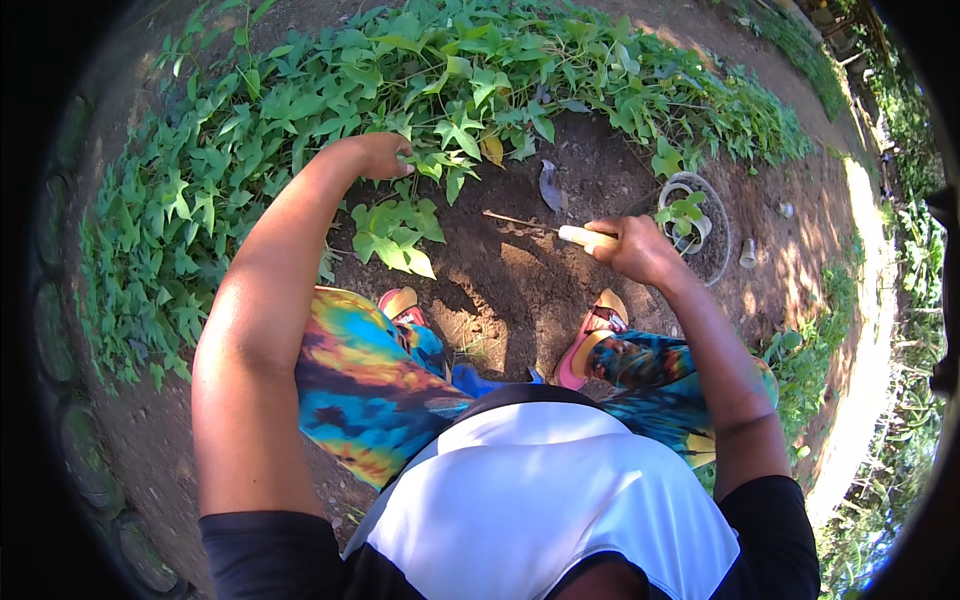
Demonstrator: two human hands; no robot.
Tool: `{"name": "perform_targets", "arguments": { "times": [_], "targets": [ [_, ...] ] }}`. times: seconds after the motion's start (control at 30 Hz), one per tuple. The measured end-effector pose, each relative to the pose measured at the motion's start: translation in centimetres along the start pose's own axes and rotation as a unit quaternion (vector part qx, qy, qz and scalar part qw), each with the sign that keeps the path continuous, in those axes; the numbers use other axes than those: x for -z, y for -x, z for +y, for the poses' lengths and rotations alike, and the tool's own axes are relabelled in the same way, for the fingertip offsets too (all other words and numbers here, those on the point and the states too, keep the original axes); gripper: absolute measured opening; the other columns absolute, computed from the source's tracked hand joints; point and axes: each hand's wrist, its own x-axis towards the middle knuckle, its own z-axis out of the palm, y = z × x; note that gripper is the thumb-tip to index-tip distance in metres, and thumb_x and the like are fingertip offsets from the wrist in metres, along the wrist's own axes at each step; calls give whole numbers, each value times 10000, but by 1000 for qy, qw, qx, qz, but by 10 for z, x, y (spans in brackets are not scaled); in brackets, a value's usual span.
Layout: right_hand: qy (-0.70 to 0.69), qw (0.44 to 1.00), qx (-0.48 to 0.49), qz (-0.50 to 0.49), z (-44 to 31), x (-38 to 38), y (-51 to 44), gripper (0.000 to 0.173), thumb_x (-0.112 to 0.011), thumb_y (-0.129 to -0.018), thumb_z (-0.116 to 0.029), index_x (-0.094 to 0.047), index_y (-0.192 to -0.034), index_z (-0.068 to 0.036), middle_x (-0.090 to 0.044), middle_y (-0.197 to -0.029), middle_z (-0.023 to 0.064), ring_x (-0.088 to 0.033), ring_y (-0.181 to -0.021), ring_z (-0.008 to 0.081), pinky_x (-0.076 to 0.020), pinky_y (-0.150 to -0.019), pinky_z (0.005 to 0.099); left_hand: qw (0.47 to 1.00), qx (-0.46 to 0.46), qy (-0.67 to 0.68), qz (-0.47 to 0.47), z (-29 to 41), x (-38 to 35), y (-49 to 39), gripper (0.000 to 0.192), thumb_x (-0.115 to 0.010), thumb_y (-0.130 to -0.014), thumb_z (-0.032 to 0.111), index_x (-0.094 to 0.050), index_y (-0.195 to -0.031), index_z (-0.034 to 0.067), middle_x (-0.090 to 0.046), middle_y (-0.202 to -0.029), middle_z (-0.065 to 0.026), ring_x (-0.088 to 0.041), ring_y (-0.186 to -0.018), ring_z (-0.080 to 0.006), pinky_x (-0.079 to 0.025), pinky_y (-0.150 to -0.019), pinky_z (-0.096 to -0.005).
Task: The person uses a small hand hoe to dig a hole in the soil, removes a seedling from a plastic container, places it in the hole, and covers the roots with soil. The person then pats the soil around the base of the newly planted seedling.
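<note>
My left hand [382, 156] reaches to the near edge of a dense bed of lobed-leaf vines [322, 97], its fingers among the leaves. Whether they grip a stem is hidden. In my right hand [634, 244] is a thin-bladed hand tool [589, 237] with a pale yellow handle. Its narrow, rusty-looking blade points left over bare brown soil [480, 281]. A leafy vine shoot [394, 234] hangs over the soil below my left hand. Just beyond the blade lies a curved grey scrap [553, 186], its material unclear.
Right of my right hand stands a clear round tub [726, 225] with a white container and a leafy sprig inside. Two small cups [748, 253] lie farther right. My sandalled feet flank the soil; something blue [472, 381] is beneath me. Tyres [86, 450] line the left edge.
</note>
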Motion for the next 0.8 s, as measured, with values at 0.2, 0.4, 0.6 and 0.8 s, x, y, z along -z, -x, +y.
{"name": "perform_targets", "arguments": {
  "times": [0.2,0.4,0.6,0.8],
  "targets": [
    [230,960,145,-66,-45,-44,-43,196,-690,-848,-203,-729,-967,-52,-740,-897,187,-730,-853,364,-589,-778,469,999,28,-22,-14,-6,2,6,590,-632,-980,432,-519,-1462,112,-600,-1406,-195,-588,-1286,-351,-451,-1083,-464],
    [-82,993,-20,78,10,-124,-39,317,-697,-884,-252,-722,-1147,-77,-740,-987,203,-723,-958,366,-562,-865,436,999,34,-10,-11,-1,3,-2,590,-630,-981,440,-524,-1458,110,-594,-1418,-183,-571,-1308,-352,-447,-1090,-461],
    [-22,999,22,9,16,-38,-30,367,-731,-860,-265,-735,-1211,-155,-745,-1045,184,-732,-946,337,-564,-851,413,999,9,-31,1,1,1,-11,586,-633,-981,428,-527,-1459,107,-595,-1416,-188,-577,-1300,-347,-454,-1083,-451],
    [189,968,162,-22,-41,-59,-29,273,-637,-916,-246,-701,-1140,-104,-735,-884,185,-733,-874,351,-580,-822,472,999,52,-5,2,-12,5,-7,583,-639,-963,465,-550,-1456,166,-565,-1472,-143,-550,-1341,-338,-438,-1104,-472]
  ]
}}
